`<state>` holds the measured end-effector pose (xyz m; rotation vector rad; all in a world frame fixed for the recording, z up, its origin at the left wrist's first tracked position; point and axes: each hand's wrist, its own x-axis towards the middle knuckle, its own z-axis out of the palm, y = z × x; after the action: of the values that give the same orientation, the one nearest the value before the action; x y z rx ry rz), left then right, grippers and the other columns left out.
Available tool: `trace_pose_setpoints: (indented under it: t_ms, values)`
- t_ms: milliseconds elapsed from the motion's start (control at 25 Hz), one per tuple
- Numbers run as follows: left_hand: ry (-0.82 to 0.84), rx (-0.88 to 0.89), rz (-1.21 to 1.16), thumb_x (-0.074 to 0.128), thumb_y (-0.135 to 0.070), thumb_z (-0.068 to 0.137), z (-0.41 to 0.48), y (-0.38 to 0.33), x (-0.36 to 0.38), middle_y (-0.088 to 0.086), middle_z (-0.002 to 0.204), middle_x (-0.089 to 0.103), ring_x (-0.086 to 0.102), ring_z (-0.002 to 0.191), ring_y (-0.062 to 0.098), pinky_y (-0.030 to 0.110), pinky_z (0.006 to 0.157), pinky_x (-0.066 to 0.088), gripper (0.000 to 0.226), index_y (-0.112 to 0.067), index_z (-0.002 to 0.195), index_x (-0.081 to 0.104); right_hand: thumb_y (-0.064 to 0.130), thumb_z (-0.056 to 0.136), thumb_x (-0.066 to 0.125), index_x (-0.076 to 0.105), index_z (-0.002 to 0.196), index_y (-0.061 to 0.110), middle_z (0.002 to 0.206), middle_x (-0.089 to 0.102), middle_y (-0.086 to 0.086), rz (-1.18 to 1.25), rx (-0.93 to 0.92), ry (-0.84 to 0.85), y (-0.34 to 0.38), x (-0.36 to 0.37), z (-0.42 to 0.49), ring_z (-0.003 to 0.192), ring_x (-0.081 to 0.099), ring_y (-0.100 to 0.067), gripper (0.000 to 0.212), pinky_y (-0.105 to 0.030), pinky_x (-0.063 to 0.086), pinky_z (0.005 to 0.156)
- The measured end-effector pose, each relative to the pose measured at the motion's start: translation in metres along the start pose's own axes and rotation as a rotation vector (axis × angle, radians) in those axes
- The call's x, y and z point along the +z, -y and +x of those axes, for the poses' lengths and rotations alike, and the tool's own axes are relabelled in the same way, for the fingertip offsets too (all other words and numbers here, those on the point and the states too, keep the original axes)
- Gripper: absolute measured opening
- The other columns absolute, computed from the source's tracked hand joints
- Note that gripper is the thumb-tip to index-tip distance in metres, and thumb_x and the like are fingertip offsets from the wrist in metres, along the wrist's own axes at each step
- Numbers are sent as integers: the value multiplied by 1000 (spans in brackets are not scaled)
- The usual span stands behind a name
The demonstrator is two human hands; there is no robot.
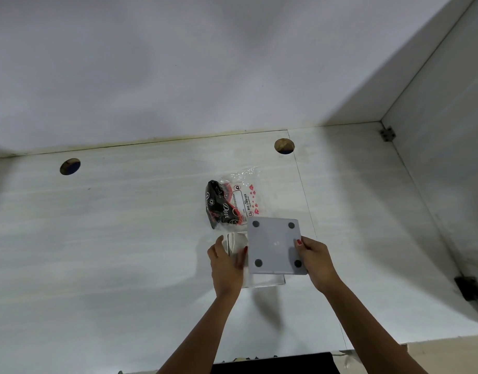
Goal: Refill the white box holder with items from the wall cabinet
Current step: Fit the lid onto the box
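While propped on the cabinet shelf [124, 225], seen from the head camera with underside facing out: white box holder [236, 240], its base plate [275, 247] with four grey pads pinched at the edge by right hand [314, 259], left hand [225, 261] curled round the holder's left side. Just behind the holder, lying flat: tissue packet [227, 203], clear wrap crumpled, not yet loaded. Cannot tell what, if anything, sits inside the holder.

Likely risks: plate slipping from so thin a fingertip pinch and dropping below the holder; holder toppling if the left grip eases; packet snagging or tearing if forced in.
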<state>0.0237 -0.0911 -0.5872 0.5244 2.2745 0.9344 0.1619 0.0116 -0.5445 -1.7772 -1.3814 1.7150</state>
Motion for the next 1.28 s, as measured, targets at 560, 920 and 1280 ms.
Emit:
trace_pose_setpoints:
  t_ms: [560, 920, 1280]
  values:
    - [-97, 2, -465, 54, -15, 89, -33, -1, -20, 4, 105, 52, 54, 95, 16, 2, 59, 48, 20, -18, 109, 58, 14, 95, 38, 56, 103, 2, 88, 51, -15, -263, -258, -79, -19, 42, -27, 78, 49, -23, 23, -20, 43, 52]
    - [-105, 80, -429, 68, -23, 80, -39, 2, -17, -1, 111, 52, 55, 105, 18, 31, 87, 52, 36, -20, 114, 56, 14, 94, 40, 49, 68, 8, 60, 42, -3, -409, -292, -116, -18, 39, -29, 56, 47, -18, 27, -12, 38, 43]
    - [-147, 78, -453, 55, -17, 87, -44, 6, -22, 3, 106, 54, 57, 86, 0, 7, 70, 46, 14, -19, 102, 53, 2, 91, 38, 58, 73, 0, 69, 48, -10, 54, -54, -127, -11, 24, -17, 66, 41, -21, 27, -25, 36, 53]
